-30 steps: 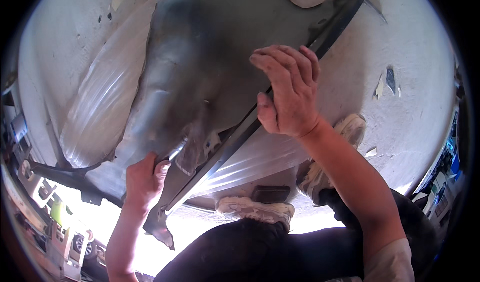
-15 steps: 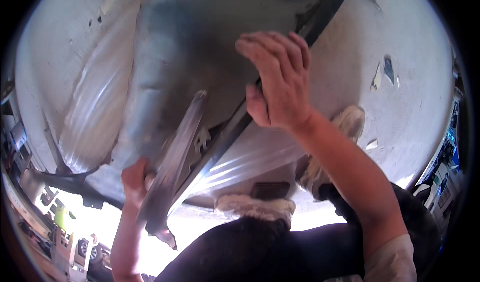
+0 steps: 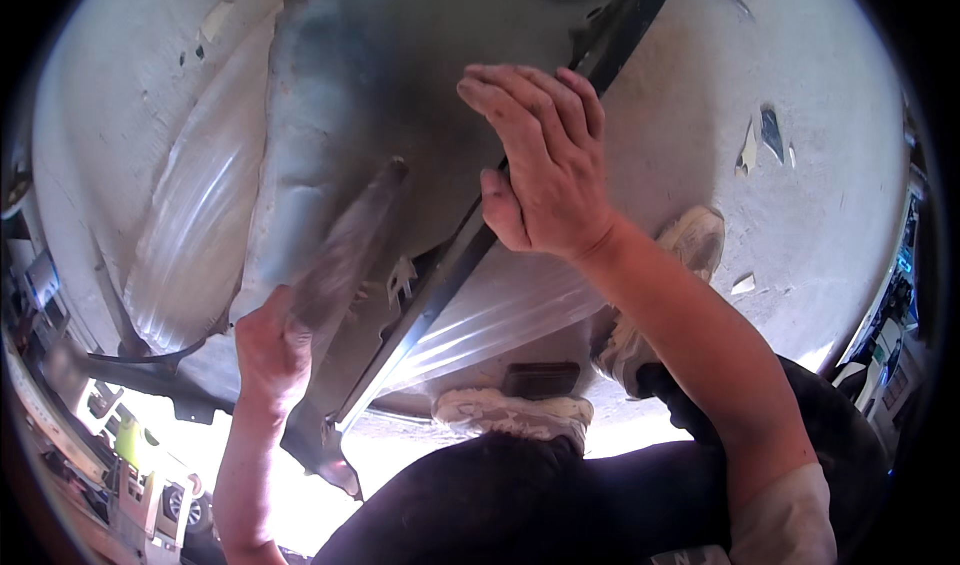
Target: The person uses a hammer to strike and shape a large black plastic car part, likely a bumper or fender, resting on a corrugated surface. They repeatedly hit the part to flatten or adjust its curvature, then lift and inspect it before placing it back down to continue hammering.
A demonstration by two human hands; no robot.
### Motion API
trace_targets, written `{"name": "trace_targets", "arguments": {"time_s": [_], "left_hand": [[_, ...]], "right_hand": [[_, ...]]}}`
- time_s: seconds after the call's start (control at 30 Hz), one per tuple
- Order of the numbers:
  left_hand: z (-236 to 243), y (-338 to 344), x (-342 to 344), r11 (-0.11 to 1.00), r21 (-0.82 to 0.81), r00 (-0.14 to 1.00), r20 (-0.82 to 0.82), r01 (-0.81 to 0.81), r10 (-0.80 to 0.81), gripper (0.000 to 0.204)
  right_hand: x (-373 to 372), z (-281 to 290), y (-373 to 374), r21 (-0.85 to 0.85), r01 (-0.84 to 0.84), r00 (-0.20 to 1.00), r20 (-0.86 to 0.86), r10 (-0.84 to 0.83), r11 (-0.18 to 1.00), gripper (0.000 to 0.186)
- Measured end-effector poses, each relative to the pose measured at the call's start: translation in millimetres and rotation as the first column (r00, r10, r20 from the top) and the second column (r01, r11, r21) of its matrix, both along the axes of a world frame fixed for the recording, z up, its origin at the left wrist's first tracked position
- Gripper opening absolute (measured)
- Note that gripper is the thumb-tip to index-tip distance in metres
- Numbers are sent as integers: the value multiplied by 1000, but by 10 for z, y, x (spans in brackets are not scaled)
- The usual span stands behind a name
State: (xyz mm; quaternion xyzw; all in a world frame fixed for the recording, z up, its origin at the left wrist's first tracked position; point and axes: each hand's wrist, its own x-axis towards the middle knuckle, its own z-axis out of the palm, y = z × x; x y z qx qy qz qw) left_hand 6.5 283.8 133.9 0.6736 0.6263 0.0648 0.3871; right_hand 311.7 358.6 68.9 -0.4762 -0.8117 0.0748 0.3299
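Observation:
A large dark grey sheet panel [image 3: 400,85], dented and curved, lies on the floor before me. Its dark flanged edge [image 3: 480,230] runs diagonally from lower left to upper right. My right hand [image 3: 550,165] rests at this edge with its fingers stretched out over the panel and its thumb apart. My left hand [image 3: 272,350] is closed at the lower end of a long, narrow, tapering grey piece [image 3: 350,230], smeared by motion, which slants up over the panel. Its exact kind does not show. A bent corner of the panel [image 3: 325,453] sticks out below.
My two shoes [image 3: 515,410] [image 3: 690,250] stand close to the panel's near side, beside a small dark rectangular piece [image 3: 540,378]. Clear ribbed sheeting [image 3: 200,215] spreads at the left. Broken flakes [image 3: 770,135] lie on the pale floor [image 3: 820,225] at the right.
My left hand has moved up slightly, and the long grey piece has shifted away from the panel's lower corner and blurred. My right hand keeps its pose, slightly farther left in the picture.

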Motion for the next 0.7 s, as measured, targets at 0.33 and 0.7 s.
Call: {"name": "trace_targets", "arguments": {"time_s": [0.33,0.7], "left_hand": [[-36,28,133,999,50,994,105,4,-9,40],[-160,-74,-39,980,197,988,151,13,-44,40]], "right_hand": [[12,26,-4,2,5,1000,15,-5,1000,58],[19,-5,62,38,26,999,18,-27,999,64]]}}
